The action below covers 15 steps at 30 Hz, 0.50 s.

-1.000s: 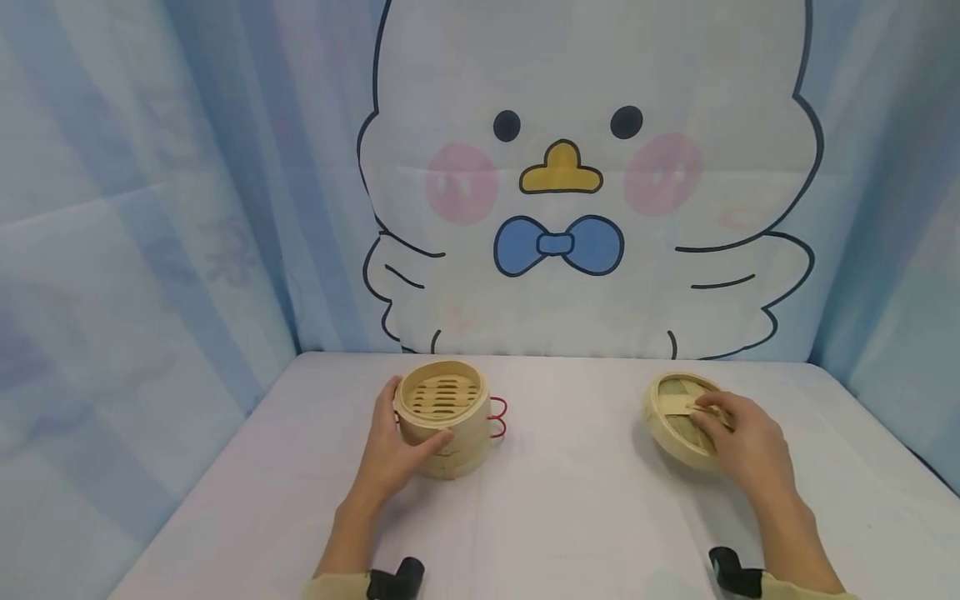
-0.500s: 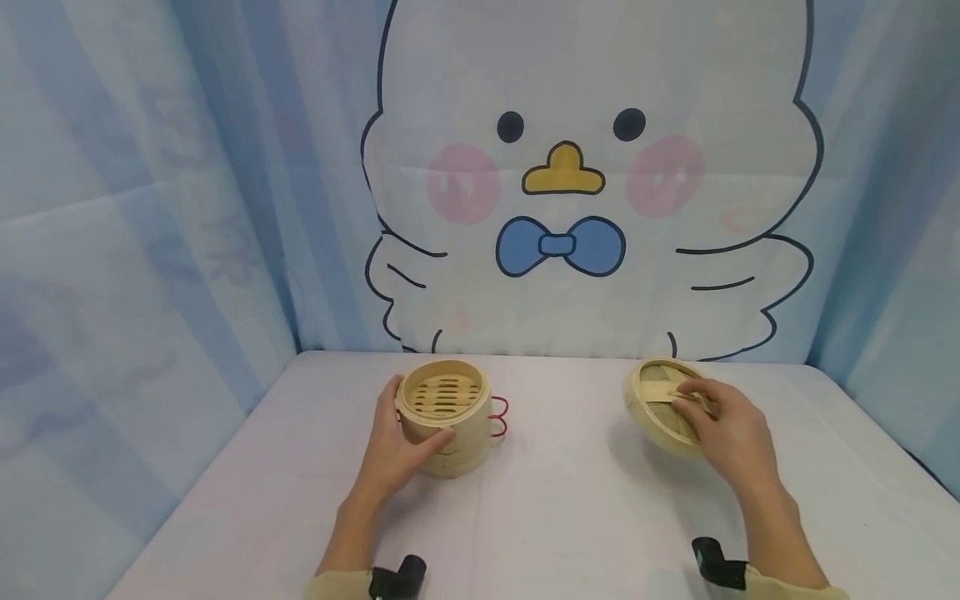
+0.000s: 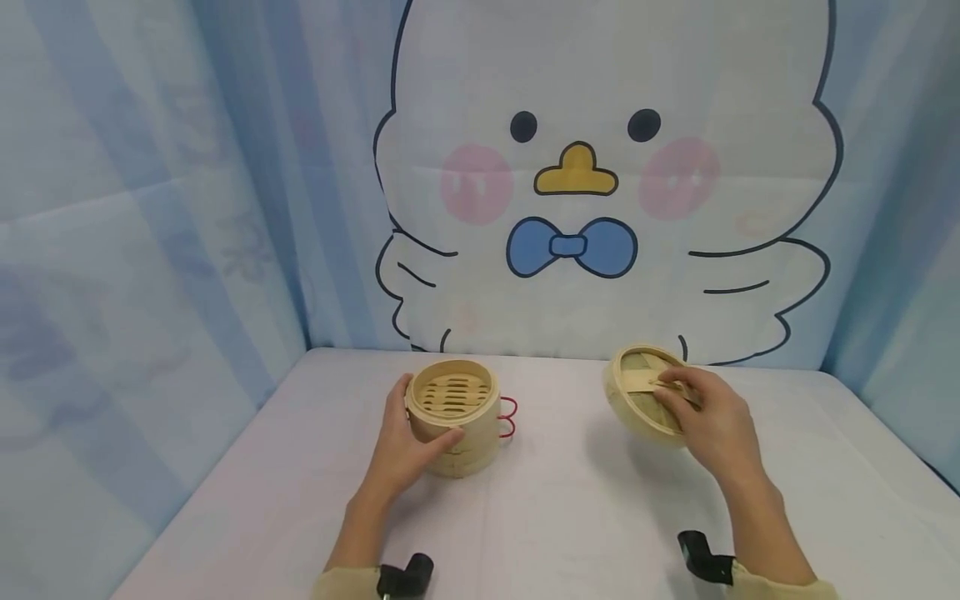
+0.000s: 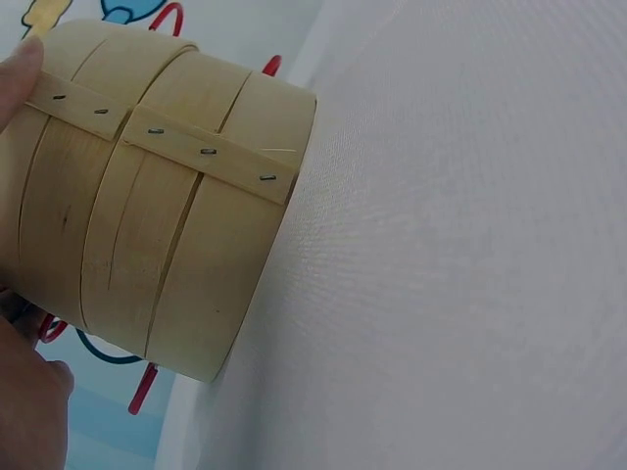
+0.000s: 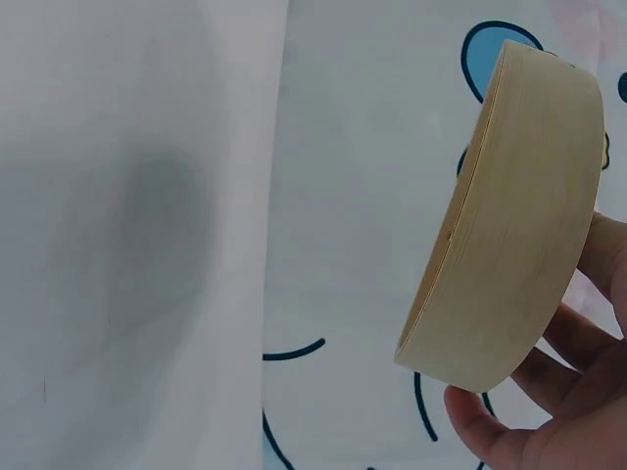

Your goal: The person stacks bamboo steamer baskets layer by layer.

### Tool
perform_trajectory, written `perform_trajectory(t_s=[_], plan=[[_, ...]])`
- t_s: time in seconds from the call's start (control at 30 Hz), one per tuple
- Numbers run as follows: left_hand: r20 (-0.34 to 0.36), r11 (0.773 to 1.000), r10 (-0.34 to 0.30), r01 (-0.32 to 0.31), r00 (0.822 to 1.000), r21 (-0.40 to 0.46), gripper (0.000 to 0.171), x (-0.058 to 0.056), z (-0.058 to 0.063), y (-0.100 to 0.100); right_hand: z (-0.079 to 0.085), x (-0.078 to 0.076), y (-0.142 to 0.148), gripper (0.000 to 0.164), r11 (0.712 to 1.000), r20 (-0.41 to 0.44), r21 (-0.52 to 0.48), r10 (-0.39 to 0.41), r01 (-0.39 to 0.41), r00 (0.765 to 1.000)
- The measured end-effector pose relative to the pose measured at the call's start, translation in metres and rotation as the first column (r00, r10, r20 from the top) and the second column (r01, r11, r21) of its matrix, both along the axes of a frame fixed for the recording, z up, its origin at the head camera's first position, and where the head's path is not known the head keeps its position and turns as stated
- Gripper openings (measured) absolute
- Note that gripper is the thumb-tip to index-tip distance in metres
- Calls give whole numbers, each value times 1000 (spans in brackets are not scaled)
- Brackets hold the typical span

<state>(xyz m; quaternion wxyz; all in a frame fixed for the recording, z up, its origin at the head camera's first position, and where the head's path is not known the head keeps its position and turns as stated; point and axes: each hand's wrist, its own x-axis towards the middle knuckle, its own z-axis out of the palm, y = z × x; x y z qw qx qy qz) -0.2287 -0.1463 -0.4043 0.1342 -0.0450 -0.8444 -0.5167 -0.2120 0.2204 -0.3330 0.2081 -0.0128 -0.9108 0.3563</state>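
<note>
My left hand [image 3: 397, 450] grips a round bamboo steamer [image 3: 474, 446], with the thumb across its near side and the fingers at its left. Two tiers stand stacked on the table, the slatted floor of the upper one showing from above, and red loops stick out at the side. Staples and the seams of the steamer wall [image 4: 186, 206] show up close in the left wrist view. Off to the right, my right hand [image 3: 718, 429] pinches the handle of the woven bamboo steamer lid [image 3: 628, 402]. Tilted, the lid [image 5: 509, 225] hangs above the table.
A white cloth covers the table [image 3: 555, 500]. Behind it hangs a curtain [image 3: 570, 308] printed with a cartoon bird, and pale blue cloth [image 3: 150, 275] closes off the left side. Between the steamer and the lid lies a stretch of tabletop.
My right hand has carried the lid left and slightly upward, nearer the steamer. The left hand keeps its hold on the steamer; the whole view has shifted a little.
</note>
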Motion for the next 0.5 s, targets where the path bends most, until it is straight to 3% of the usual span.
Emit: perform_trajectory(t_s=[0.5], plan=[[-5, 1000, 3, -3, 1000, -6, 118, 0, 0, 0, 0, -4, -24, 28, 995, -44, -29, 91, -93, 995]])
